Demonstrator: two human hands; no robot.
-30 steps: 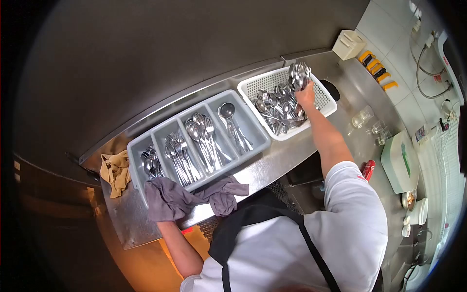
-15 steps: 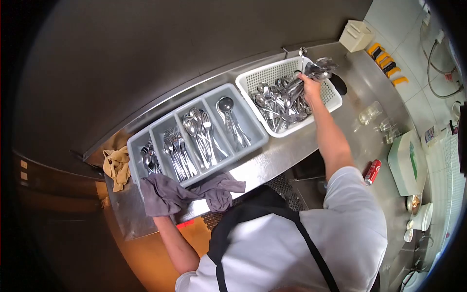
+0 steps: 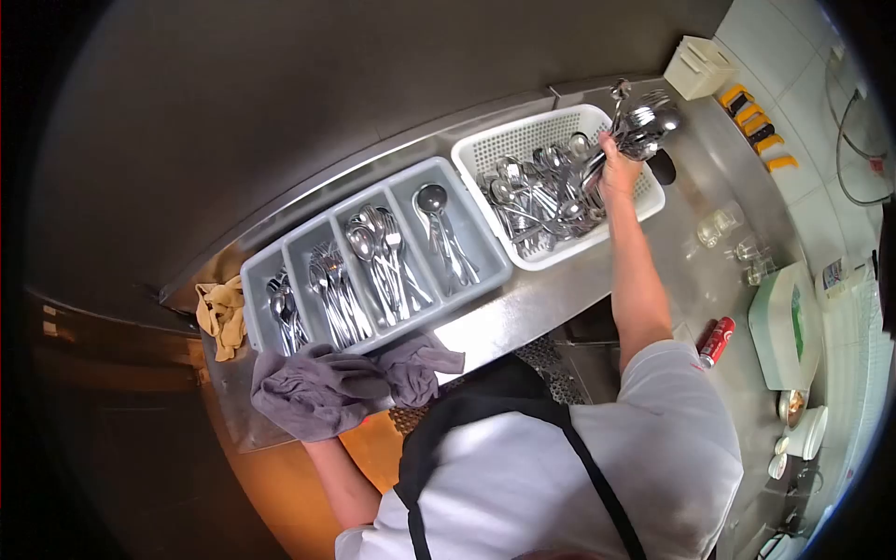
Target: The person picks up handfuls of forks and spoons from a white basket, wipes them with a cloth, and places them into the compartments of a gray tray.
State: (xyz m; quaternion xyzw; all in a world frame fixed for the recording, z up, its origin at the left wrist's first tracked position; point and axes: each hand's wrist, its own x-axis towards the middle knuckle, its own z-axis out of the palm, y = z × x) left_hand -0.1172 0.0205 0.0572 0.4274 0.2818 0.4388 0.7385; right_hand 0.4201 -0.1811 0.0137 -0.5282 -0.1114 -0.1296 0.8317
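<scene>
Steel counter (image 3: 537, 291), right hand (image 3: 620, 172) clenched around cutlery (image 3: 644, 126), cloth (image 3: 313, 397) hiding left hand

The steel counter (image 3: 555, 287) bears a grey tray (image 3: 477, 217), white basket (image 3: 518, 138) and tan cloth (image 3: 221, 315).

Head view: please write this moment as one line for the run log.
right hand: grips cutlery bunch at white basket | left hand: hidden by purple cloth | grey tray: cutlery in four compartments
</scene>
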